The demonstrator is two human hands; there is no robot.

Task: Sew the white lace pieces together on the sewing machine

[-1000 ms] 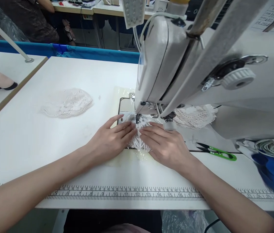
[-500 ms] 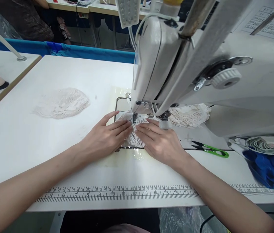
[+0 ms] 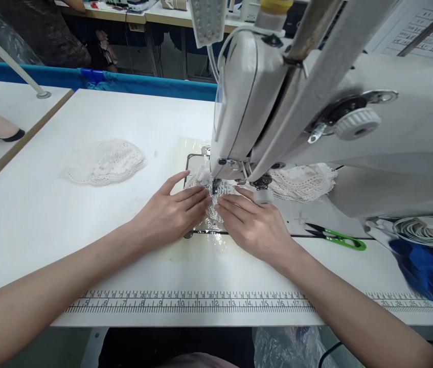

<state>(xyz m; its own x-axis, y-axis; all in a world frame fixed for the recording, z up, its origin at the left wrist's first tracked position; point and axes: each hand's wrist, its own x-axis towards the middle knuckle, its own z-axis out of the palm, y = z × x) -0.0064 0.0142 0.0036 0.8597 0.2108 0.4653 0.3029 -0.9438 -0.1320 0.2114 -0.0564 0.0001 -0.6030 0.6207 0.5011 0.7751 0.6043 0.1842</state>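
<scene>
A piece of white lace [image 3: 216,208] lies under the presser foot [image 3: 215,186] of a white sewing machine [image 3: 235,97]. My left hand [image 3: 172,212] rests flat on its left side, fingers stretched toward the foot and thumb apart. From the right, my right hand [image 3: 256,225] presses the lace with outstretched fingers, their tips close to the foot. Both hands are open and partly cover the lace. On the table to the left lies another lace piece [image 3: 109,162]. Behind the needle area, to the right, are more lace pieces [image 3: 302,183], partly hidden by the machine.
Green-handled thread snips [image 3: 344,240] lie right of my right hand. Farther right are a coil of pale cord [image 3: 431,230] and blue cloth [image 3: 427,268]. A printed ruler [image 3: 197,302] runs along the front edge. A person in dark clothing [image 3: 43,30] is at the back left.
The lace has slid a little away from me under the presser foot, its near edge now farther back. Both hands keep nearly the same place, and the camera view has shifted slightly.
</scene>
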